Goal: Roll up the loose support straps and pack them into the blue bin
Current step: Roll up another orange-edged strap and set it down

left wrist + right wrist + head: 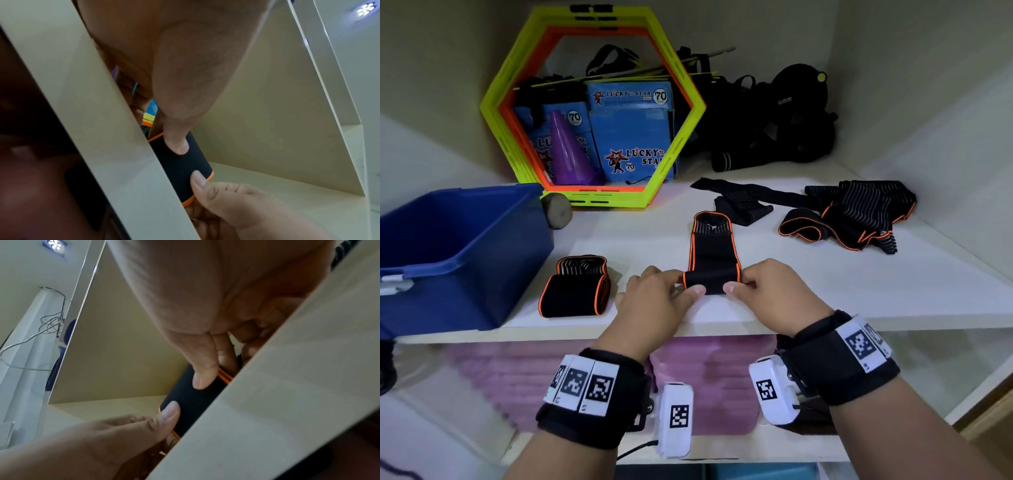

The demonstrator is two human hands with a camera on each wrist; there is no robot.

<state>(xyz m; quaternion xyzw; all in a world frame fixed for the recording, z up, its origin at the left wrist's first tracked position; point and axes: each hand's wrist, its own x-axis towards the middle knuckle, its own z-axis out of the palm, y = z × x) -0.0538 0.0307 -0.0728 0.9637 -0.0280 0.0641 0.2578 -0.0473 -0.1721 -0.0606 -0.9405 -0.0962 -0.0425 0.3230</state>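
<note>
Now strap [711, 270] rolled end pinched between left hand [657, 298], right hand [777, 294]

Both forearms reach fwd side by side, each w/ a black fabric wrist band [599, 404] carrying white square-code tags. Left hand [654, 298] & right hand [774, 291] sit close together, palms down, fingers curled. Each thumb presses the near face of the black orange-edged rolled strap end [711, 282], L thumb at its left edge, R thumb at its right; fingers wrap over the top.
</note>
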